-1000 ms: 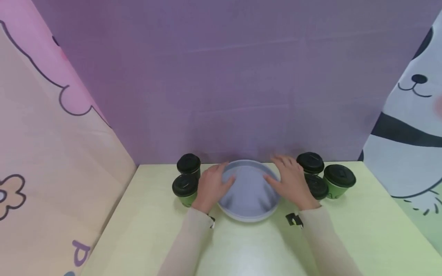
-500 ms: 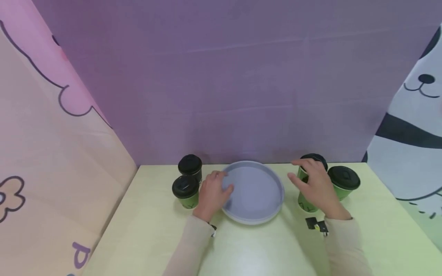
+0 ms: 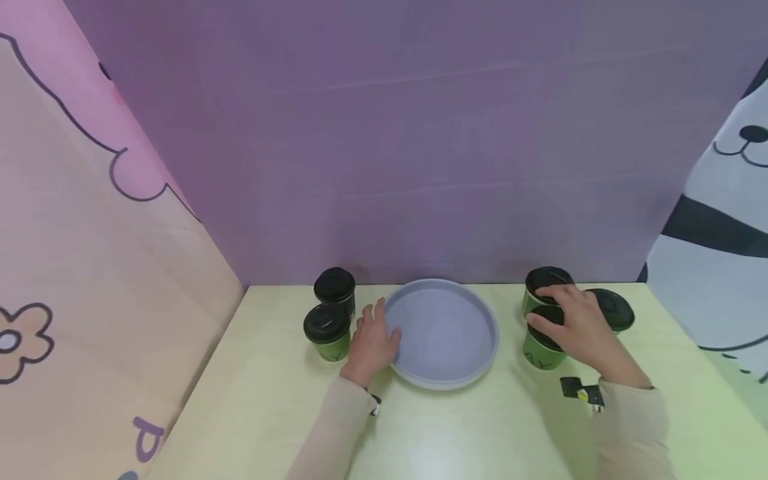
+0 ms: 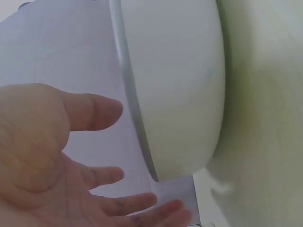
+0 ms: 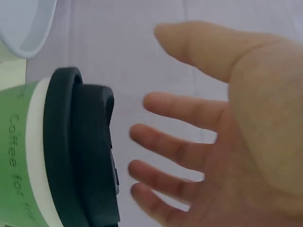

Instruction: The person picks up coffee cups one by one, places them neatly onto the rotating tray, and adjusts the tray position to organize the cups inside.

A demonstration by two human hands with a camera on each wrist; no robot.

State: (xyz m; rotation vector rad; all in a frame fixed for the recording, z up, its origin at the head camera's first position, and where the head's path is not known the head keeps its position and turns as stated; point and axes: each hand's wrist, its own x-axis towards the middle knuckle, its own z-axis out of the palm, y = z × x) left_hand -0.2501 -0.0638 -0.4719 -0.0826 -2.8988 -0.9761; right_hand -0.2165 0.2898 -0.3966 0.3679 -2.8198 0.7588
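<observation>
Flanking a round lilac-grey plate point(image 3: 444, 333), wide-spread left hand point(image 3: 370, 343) and right hand point(image 3: 582, 327) risked toppling black-lidded green paper cups point(image 3: 543, 355) by careless brushing.

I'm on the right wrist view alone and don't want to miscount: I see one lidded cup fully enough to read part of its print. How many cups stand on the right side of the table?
Observer: Three in the head view: the near cup, the back cup and the outer cup.

Operator: And on the person's left?

Observer: Two more, a green cup and, just behind it, a dark cup.

Operator: Where is the other hand?

Observer: The left hand is at the left edge of the round dish, fingers spread.
</observation>
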